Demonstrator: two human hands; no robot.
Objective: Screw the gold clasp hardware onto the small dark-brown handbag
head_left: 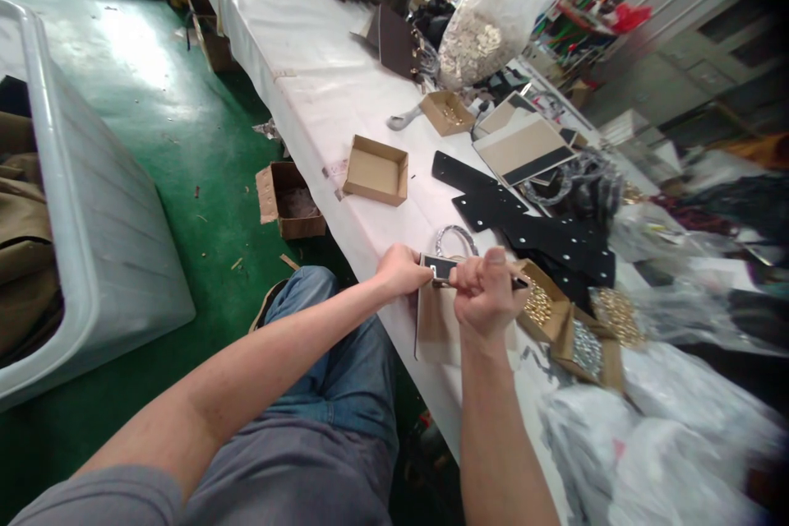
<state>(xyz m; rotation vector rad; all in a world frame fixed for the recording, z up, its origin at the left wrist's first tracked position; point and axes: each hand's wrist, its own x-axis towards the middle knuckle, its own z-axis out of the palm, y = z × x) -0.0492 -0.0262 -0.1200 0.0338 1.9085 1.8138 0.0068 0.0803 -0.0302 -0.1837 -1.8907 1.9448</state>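
Note:
My left hand (398,271) pinches the edge of a beige panel (435,325) at its far end, by a black strip (442,263). A small bright metal piece (433,271) sits on that strip, close to my left fingertips. My right hand (486,296) is closed around a slim tool that looks like a screwdriver (519,283); its dark end sticks out to the right. The tool's other end points left toward the metal piece, and I cannot tell whether they touch. Just beyond my hands a grey braided loop (456,237) rises from the panel's far side.
A shallow cardboard box (377,171) stands further along the white table (296,57). Black punched strips (536,234) lie to the right. Small boxes of gold studs (537,302) and silver studs (587,348) stand beside my right hand. A large grey bin (117,189) is at left.

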